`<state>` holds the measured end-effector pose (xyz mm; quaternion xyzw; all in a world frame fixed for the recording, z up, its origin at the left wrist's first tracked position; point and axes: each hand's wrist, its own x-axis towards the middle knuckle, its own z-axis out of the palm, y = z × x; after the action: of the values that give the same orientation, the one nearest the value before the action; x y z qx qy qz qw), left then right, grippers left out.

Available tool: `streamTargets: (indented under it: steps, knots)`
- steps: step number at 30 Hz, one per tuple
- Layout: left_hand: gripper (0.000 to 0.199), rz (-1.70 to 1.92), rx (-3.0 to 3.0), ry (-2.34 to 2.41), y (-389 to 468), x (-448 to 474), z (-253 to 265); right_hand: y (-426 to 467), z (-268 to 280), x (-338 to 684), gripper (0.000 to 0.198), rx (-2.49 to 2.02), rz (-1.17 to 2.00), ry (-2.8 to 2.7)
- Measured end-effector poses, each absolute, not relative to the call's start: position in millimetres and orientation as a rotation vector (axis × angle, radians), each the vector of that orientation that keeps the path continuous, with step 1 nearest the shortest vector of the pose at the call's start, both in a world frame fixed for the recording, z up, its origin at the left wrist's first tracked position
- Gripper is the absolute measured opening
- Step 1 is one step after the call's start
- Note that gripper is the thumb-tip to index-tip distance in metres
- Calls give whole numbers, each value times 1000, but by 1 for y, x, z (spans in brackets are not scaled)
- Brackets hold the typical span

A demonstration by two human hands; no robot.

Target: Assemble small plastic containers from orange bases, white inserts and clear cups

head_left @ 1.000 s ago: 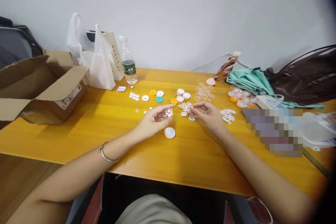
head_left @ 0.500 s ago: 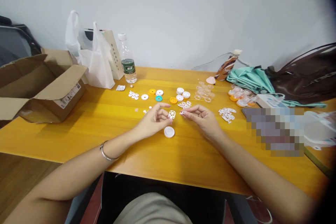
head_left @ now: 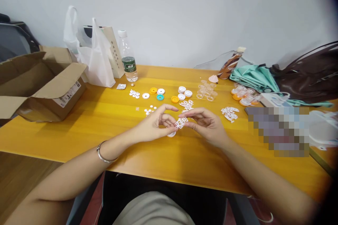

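Note:
Between my hands is a white openwork plastic piece (head_left: pixel 181 123), flat and full of cut-outs. My left hand (head_left: pixel 162 123) pinches its left edge between thumb and fingers. The thumb and fingertips of my right hand (head_left: pixel 204 124) close on its right side. Whether it is one piece or two overlapping ones I cannot tell. Just below, a round white lid (head_left: pixel 171 134) lies on the table, partly covered by my left fingers. Beyond my hands lies a small pile of similar white openwork pieces (head_left: pixel 187 104).
White, orange and teal round caps (head_left: pixel 160 97), small white discs (head_left: pixel 151 110) and clear rings (head_left: pixel 207 90) lie across the table (head_left: pixel 118 126). More white cut-out pieces (head_left: pixel 230 114) are at right. A cardboard box (head_left: pixel 63 95), water bottle (head_left: pixel 129 63) and brown bottle (head_left: pixel 231 65) stand behind.
My right hand has moved left and the white pieces, apart before, now meet between my hands. My left hand has shifted slightly right and down, now partly covering the round lid.

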<state>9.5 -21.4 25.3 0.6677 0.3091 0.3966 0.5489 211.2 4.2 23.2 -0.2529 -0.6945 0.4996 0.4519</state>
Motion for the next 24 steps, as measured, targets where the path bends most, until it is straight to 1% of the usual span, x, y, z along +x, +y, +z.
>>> streamTargets:
  steps: [14, 24]
  knots:
    - [46, 849, 1780, 718, -23, 5, 28, 4, 16, 215, 15, -610, 1054, -1998]
    - [45, 838, 1929, 821, -23, 4, 26, 7, 19, 211, 12, -598, 1023, -2086]
